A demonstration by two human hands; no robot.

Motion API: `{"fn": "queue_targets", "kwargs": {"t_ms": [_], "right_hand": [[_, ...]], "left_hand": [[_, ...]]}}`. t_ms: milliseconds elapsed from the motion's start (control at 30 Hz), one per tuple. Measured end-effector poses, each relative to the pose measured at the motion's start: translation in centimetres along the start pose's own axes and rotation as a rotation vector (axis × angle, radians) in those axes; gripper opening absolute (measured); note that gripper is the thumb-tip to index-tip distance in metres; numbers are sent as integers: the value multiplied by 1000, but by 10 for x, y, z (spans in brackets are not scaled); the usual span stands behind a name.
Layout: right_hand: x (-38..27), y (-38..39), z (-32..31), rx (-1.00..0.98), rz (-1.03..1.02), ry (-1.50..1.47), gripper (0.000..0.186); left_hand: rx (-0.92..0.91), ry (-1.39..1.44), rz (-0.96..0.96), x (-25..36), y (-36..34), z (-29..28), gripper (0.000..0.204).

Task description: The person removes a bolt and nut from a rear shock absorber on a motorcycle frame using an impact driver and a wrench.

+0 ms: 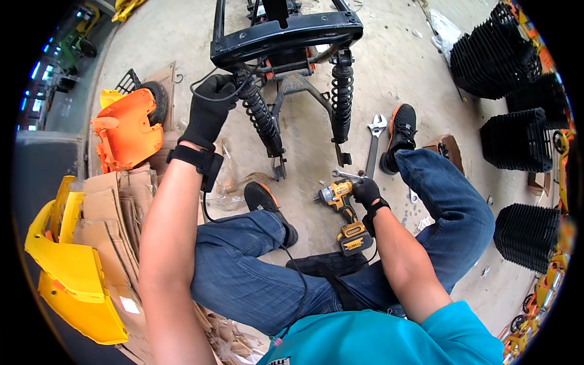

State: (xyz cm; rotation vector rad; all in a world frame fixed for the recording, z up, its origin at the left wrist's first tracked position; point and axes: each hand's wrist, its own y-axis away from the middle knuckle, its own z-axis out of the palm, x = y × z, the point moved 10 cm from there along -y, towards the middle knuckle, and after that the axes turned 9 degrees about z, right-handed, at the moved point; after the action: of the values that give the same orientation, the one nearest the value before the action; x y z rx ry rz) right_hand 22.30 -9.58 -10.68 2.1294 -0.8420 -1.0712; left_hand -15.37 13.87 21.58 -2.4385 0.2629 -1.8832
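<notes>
My left hand [214, 100], in a black glove, is raised to the top of the left coil-spring shock absorber [260, 115]. Its fingers curl by the upper mount; what they grip is hidden. A thin black cable [204, 97] loops across this hand. Low on the right, my gloved right hand [366, 192] closes on a small wrench [345, 174]. Beside it is a yellow-black cordless power tool [345, 213]. Both shock absorbers hang from a black metal frame [286, 42], the right shock absorber [342, 97] with its lower bracket free above the floor.
An adjustable wrench [374, 143] lies by my right shoe [401, 131]. Orange plastic panels [131, 131], flattened cardboard [109, 207] and yellow panels [76, 261] are at the left. Stacked black ribbed parts [493, 58] line the right side. A small open box [449, 152] stands near my right leg.
</notes>
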Motion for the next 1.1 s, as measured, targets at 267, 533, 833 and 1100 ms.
{"fn": "queue_targets", "kwargs": {"t_ms": [267, 533, 833, 1100], "right_hand": [[4, -3, 0, -2, 16, -34, 22], [5, -6, 0, 11, -2, -15, 21], [5, -8, 1, 16, -1, -13, 20], [-3, 1, 0, 8, 1, 5, 20]], "left_hand": [[7, 19, -11, 0, 1, 3, 21], [-93, -64, -31, -8, -2, 4, 23], [-51, -29, -7, -3, -1, 4, 21], [-40, -38, -7, 4, 3, 4, 21]]}}
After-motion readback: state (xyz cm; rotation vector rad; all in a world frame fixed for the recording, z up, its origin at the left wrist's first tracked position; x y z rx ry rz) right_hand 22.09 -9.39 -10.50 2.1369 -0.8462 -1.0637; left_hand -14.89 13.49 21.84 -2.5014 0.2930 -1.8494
